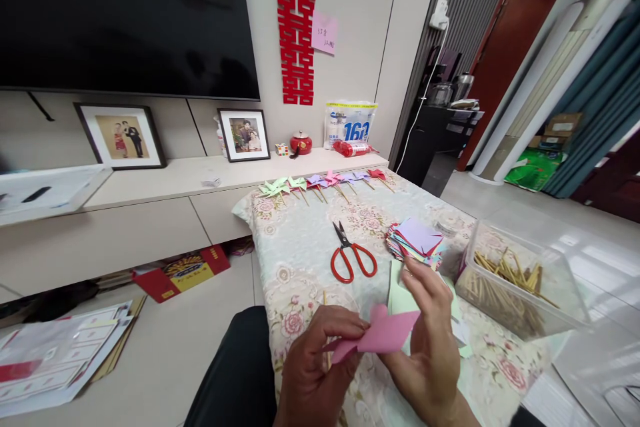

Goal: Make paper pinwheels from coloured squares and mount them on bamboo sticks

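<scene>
1. Pinched between the left hand's [325,357] thumb and fingers is a pink paper pinwheel [390,333], gripped at its left side, with its broad blade sticking out toward the right hand.
2. Across from it, the right hand [433,327] stands just beside the paper with its fingers loosely parted; I can't tell whether its thumb touches the edge.
3. Both hands are above a floral tablecloth [300,247]. Pale green paper [397,290] lies partly behind the right hand.
4. Farther out, red-handled scissors [345,240] lie with their blades slightly parted, pointing away from the person. Near them sits a stack of coloured paper squares [419,237], a lilac one on top.
5. To the right, a clear plastic box [560,263] holds thin wooden sticks [517,273].
6. Along the table's far edge runs a row of stick-mounted pinwheels [333,178] in green, purple, pink and red.
7. Beyond stands a low white cabinet [185,180] bearing framed photographs [245,135] and a red lidded pot [301,145], with a dark television [125,20] above.
</scene>
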Demonstrator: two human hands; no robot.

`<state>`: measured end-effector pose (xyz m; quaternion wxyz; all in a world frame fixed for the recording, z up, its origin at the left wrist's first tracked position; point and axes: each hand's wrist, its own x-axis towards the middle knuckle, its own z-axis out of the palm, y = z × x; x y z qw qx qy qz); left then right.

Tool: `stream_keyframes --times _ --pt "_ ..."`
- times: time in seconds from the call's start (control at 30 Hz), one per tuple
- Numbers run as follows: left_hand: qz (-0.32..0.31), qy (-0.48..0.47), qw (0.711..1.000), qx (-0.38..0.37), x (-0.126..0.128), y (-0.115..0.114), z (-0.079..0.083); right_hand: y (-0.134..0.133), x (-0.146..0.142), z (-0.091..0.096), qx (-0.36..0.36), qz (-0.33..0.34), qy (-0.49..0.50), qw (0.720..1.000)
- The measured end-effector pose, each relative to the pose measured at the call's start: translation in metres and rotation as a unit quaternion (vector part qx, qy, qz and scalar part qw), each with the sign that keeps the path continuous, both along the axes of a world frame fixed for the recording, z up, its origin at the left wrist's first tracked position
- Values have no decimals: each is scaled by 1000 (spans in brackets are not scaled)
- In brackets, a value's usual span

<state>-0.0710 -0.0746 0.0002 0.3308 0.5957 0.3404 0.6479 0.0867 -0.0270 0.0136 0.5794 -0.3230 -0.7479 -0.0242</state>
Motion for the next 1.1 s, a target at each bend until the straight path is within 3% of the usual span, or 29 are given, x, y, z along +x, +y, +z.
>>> stream_keyframes --times 0.17,0.37,0.6,0.67,0.77,0.9,1.0,1.1 --pt "-23 26 999 8 -8 3 2 4 3 12 -25 113 -55 992" --pt "-19 44 999 -15 -8 2 -4 10 5 13 -65 196 -67 976" --pt "-25 89 983 -159 -19 -1 1 15 9 6 -166 263 -3 950" --pt "8 129 970 -205 -29 3 1 22 16 1 -202 281 57 937" --pt "99 195 921 -323 -40 14 -7 36 26 -11 -240 290 176 909" --pt "196 436 814 -329 -31 31 -18 48 33 -24 -271 301 292 866" --pt "191 542 749 -331 -18 44 -19 50 34 -27 -285 319 295 854" --pt "163 564 730 -350 -15 55 -18 48 35 -27 -313 330 269 849"
